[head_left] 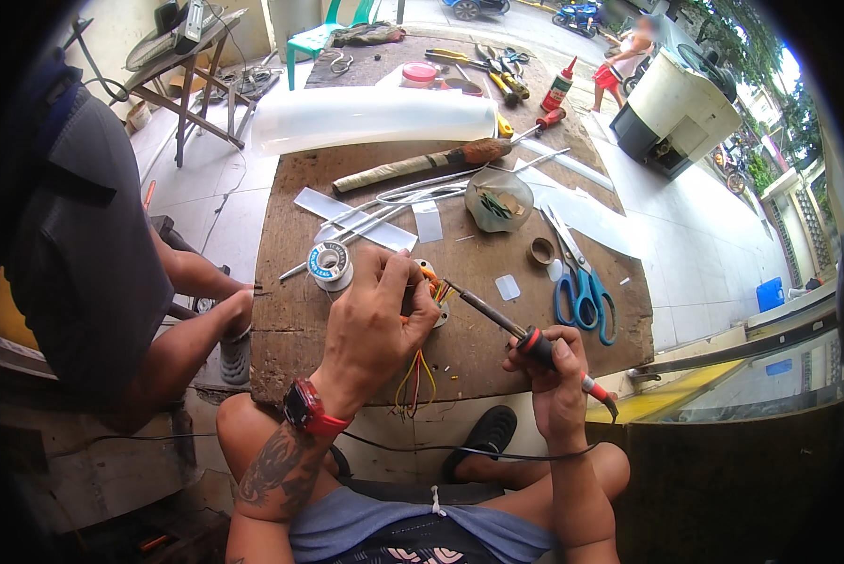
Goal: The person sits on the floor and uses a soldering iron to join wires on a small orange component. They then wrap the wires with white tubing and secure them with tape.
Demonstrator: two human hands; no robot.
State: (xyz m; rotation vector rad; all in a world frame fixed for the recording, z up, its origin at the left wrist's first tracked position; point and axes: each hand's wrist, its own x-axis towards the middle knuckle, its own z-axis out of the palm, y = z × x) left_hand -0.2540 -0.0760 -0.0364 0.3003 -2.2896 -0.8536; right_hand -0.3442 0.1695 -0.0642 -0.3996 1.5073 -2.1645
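My right hand (555,371) is wrapped round the black and red handle of a soldering iron (483,310), whose tip points left at a bundle of coloured wires (444,290). Over those wires my left hand (377,305) is pinched closed. What its fingertips hold is hidden. A pale part (442,315) shows partly behind the fingers, and yellow, red and dark wire ends (416,381) hang below it past the table's near edge. Beside my left hand stands a spool of solder (330,264) with a blue and white label.
On the wooden table (295,320) lie blue-handled scissors (584,287), a tape roll (540,251), a bowl of small pieces (499,200), a wrapped stick (422,167) and a clear plastic roll (375,120). Pliers (460,59) and a glue bottle (558,86) lie farther back. Another person (112,254) sits left.
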